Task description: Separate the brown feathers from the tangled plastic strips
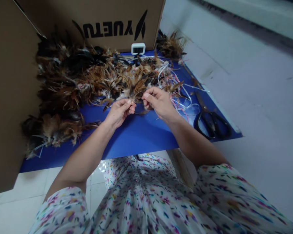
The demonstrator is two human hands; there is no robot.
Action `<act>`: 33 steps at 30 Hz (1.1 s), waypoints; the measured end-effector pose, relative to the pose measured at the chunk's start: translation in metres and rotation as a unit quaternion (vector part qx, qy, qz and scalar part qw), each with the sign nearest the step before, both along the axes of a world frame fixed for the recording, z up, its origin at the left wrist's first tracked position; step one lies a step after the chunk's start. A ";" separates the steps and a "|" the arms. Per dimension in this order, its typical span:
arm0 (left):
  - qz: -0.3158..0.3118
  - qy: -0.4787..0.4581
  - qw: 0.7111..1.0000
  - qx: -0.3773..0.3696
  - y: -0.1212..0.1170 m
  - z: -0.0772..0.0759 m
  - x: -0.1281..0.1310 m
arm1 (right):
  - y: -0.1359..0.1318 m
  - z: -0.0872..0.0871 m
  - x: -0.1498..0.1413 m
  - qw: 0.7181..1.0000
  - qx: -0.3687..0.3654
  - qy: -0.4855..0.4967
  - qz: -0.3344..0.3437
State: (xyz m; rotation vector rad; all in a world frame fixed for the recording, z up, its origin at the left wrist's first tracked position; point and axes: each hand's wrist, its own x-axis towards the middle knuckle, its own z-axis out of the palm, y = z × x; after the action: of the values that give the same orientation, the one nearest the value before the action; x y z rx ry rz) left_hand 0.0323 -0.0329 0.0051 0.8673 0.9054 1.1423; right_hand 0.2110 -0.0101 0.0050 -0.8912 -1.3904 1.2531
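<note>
My left hand [119, 112] and my right hand [157, 101] meet over a blue sheet [136, 133], both with fingers pinched together. Between them they hold a small fan of brown and white feathers [134, 88] by its base. The fan's tips point away from me into a large heap of brown, black and white feathers [88, 78] that covers the far and left part of the sheet.
Black scissors [211, 122] lie on the sheet's right edge beside loose white and pink strings [183, 97]. Cardboard boxes [107, 22] stand behind and at the left. A small white timer [138, 48] leans on the back box. Pale tiled floor [258, 81] spreads to the right.
</note>
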 end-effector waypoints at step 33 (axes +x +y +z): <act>0.013 0.132 0.982 0.133 0.005 -0.013 -0.004 | -0.022 -0.002 0.003 0.851 0.324 -0.410 -0.056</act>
State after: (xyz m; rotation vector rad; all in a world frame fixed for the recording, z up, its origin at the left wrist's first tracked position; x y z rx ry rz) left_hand 0.0284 -0.0281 -0.0082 1.2500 0.9950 1.2061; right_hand 0.2139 -0.0325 0.0031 -1.0259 -2.2016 0.1951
